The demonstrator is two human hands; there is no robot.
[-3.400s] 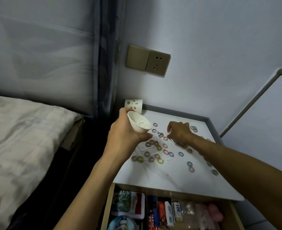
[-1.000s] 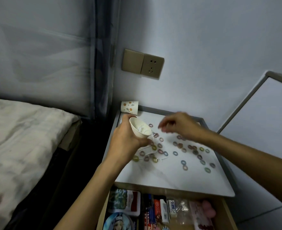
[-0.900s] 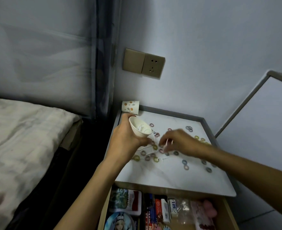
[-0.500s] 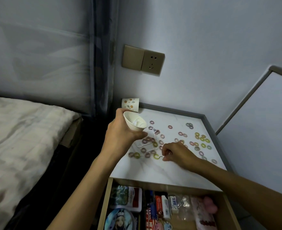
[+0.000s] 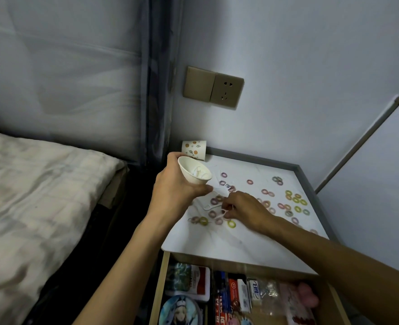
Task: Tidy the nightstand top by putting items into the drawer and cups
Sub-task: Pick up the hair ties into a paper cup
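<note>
While the left hand (image 5: 175, 191) wraps the light cup (image 5: 195, 173), the right hand (image 5: 243, 206) pinches what seems a thin, slippery white clip (image 5: 211, 206) near the nightstand's (image 5: 217, 245) left edge, best nipped edgewise.

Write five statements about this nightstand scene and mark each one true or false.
1. The left hand holds a white cup above the nightstand top. True.
2. The drawer is closed. False: it is pulled open, with packets inside.
3. The right hand reaches into the drawer. False: it is on the top among the coloured rings.
4. A patterned cup sits at the top's back left corner. True.
5. The held cup is empty. False: white bits show inside.
</note>
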